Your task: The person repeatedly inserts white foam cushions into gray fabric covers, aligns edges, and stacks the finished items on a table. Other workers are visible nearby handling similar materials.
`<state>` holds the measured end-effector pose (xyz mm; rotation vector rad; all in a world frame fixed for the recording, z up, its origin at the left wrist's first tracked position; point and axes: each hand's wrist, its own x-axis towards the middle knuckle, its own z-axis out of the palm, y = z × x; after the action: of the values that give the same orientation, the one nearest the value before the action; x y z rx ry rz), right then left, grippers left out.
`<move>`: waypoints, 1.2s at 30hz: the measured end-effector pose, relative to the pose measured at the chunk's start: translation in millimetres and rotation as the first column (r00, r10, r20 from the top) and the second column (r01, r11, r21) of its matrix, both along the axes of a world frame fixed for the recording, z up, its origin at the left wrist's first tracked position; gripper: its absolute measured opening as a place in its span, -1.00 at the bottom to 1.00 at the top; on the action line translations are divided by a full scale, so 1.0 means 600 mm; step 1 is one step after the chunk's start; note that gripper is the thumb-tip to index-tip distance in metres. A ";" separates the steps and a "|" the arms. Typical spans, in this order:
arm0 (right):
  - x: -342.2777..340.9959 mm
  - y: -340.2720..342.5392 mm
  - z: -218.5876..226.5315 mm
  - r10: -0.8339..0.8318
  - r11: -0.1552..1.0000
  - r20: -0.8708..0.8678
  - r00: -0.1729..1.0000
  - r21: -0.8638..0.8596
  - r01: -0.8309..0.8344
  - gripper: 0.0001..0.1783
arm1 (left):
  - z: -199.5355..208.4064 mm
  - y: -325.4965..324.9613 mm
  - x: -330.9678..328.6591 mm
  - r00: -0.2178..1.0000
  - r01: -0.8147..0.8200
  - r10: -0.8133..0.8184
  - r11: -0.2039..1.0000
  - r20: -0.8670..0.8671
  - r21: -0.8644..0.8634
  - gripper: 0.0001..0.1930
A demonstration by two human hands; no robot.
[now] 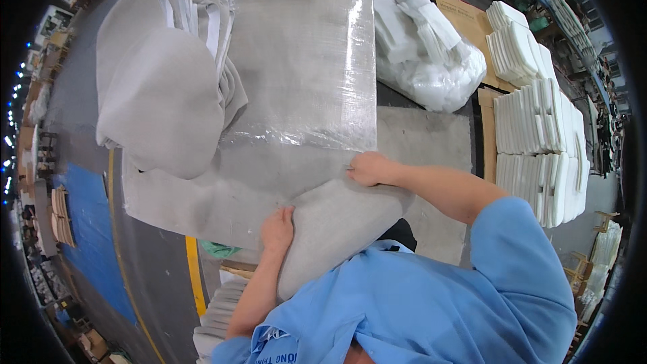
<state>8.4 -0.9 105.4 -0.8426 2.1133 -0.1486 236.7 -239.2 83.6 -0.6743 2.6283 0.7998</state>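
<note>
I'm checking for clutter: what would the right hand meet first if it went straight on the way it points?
Probably the pile of grey pieces at the left; the right hand points that way across the worktop, though depth is hard to judge here.

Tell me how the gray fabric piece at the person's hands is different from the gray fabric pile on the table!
The gray fabric piece looks single; the gray fabric pile has several layers. The left hand and right hand hold the piece; neither touches the pile. The piece shows plain gray; the pile also shows white strips. Both are gray and look like cloth.
</note>
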 end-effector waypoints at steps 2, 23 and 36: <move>0.013 -0.004 0.000 -0.054 0.998 -0.046 0.998 -0.032 0.052 -0.50 | -0.008 0.011 -0.004 0.991 -0.132 0.131 0.991 -0.017 -0.037 -0.62; 0.002 0.148 0.067 -0.651 0.582 0.289 0.702 -0.403 0.706 -0.45 | 0.057 0.023 -0.002 0.998 0.055 -0.057 0.997 0.029 0.056 -0.57; 0.062 0.197 0.091 -0.531 -0.573 0.845 -0.058 -0.307 0.760 -0.35 | 0.042 0.153 -0.170 0.976 -0.170 0.197 0.398 0.097 0.902 -0.54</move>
<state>45.5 117.6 160.0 0.7391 1.6392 -2.4202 134.8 -147.3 108.7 -0.5833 1.6451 2.0719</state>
